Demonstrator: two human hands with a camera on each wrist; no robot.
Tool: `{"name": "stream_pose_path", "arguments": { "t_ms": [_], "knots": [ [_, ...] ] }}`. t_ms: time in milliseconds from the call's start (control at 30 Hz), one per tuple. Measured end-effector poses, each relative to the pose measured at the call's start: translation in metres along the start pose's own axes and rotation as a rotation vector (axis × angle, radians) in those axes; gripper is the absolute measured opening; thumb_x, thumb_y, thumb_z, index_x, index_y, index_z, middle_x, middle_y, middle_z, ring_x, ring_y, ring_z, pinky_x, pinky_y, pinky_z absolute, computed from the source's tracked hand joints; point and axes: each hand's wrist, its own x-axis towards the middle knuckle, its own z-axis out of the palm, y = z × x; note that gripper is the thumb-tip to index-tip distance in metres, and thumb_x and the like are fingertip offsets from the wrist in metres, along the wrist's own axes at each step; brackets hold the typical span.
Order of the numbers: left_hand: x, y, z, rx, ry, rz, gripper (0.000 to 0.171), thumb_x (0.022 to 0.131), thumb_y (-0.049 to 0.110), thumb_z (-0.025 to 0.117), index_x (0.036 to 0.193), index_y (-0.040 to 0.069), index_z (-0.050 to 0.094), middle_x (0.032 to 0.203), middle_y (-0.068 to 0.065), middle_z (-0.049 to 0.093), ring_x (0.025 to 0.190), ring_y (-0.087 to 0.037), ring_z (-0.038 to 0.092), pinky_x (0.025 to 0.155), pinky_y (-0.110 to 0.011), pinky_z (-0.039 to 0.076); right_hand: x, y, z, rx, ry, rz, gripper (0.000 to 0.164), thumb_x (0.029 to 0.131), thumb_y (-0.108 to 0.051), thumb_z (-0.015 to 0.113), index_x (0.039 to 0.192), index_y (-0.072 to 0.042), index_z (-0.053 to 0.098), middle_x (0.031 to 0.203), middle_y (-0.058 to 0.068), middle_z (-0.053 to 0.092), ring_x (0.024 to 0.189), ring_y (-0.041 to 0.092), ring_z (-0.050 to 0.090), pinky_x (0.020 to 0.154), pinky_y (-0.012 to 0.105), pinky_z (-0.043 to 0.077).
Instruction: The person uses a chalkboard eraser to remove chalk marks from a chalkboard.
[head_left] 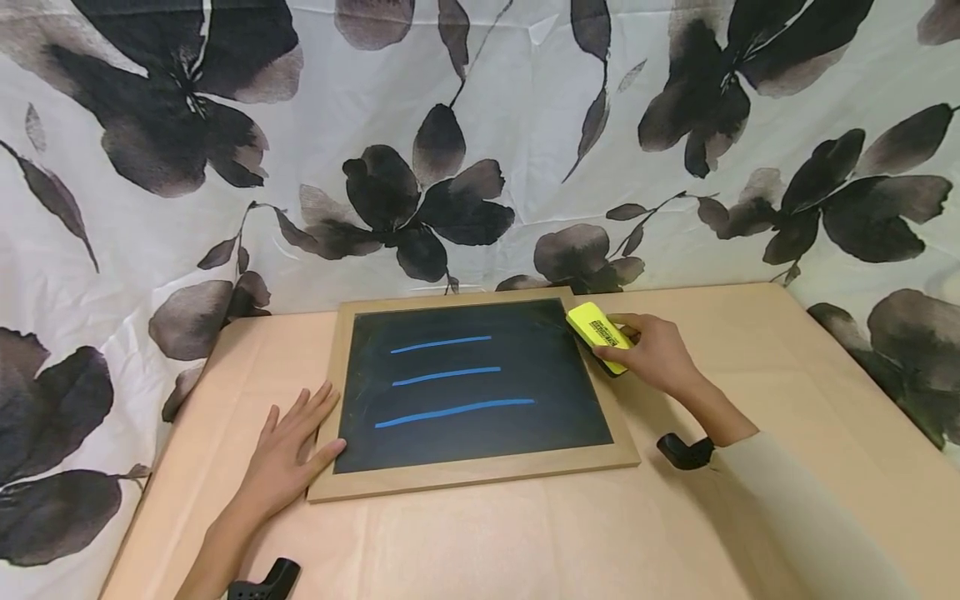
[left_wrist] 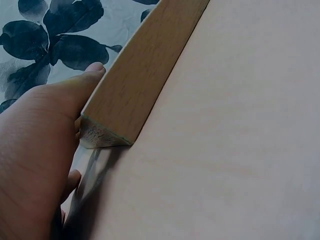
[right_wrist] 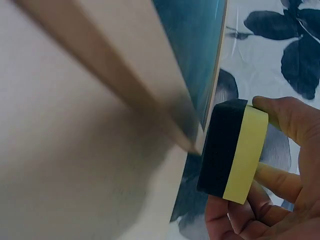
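A chalkboard (head_left: 465, 433) in a light wooden frame lies on the table, with three blue lines (head_left: 454, 412) drawn across its dark surface. My left hand (head_left: 288, 454) rests at the board's left edge, fingers spread and thumb on the frame; the left wrist view shows the thumb against the wooden frame (left_wrist: 140, 70). In my right hand (head_left: 658, 354) I hold a board eraser, yellow with a black underside (head_left: 597, 332), over the board's upper right edge. From the right wrist view, the eraser (right_wrist: 245, 155) is pinched between thumb and fingers, its black side toward the board.
The board lies on a pale wooden-toned table (head_left: 480, 542). Behind it hangs a white curtain (head_left: 540, 108) with dark flowers. A black wrist device (head_left: 686, 452) is on the right wrist, and another black device (head_left: 266, 581) is by the left wrist.
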Motion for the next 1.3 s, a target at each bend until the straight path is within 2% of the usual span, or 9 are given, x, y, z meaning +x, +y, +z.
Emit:
{"name": "stream_pose_path", "arguments": {
  "t_ms": [533,767,967,1300],
  "knots": [
    [0.002,0.001,0.004,-0.011,-0.003,0.002,0.067,0.081,0.039,0.062,0.139,0.020,0.034,0.144,-0.002,0.026,0.131,-0.032,0.020,0.101,-0.055,0.000,0.024,-0.027,0.043,0.005,-0.080,-0.057,0.061,0.072,-0.032,0.073,0.120,0.000,0.055,0.100,0.014,0.060,0.078,0.024,0.049,0.063,0.032,0.040],
    [0.005,0.002,0.003,0.008,-0.006,-0.005,0.069,0.082,0.040,0.060,0.140,0.018,0.031,0.145,-0.003,0.025,0.131,-0.031,0.019,0.102,-0.055,-0.001,0.035,-0.035,0.048,-0.024,-0.068,-0.069,0.061,0.072,-0.031,0.073,0.120,0.001,0.055,0.096,0.013,0.060,0.074,0.023,0.048,0.060,0.031,0.038],
    [0.004,0.001,0.003,0.020,-0.012,-0.012,0.069,0.082,0.041,0.060,0.140,0.019,0.031,0.145,-0.004,0.024,0.131,-0.031,0.019,0.101,-0.055,0.000,0.042,-0.038,0.054,-0.031,-0.104,-0.046,0.062,0.071,-0.034,0.073,0.120,0.000,0.055,0.098,0.012,0.061,0.077,0.023,0.049,0.061,0.032,0.040],
    [0.001,-0.002,0.000,0.007,-0.013,-0.011,0.067,0.082,0.039,0.061,0.139,0.020,0.033,0.144,-0.004,0.025,0.131,-0.031,0.019,0.101,-0.056,-0.001,0.049,-0.042,0.062,0.057,-0.152,-0.002,0.061,0.072,-0.032,0.073,0.121,-0.001,0.054,0.102,0.012,0.058,0.081,0.024,0.050,0.065,0.032,0.043]
  ]
}}
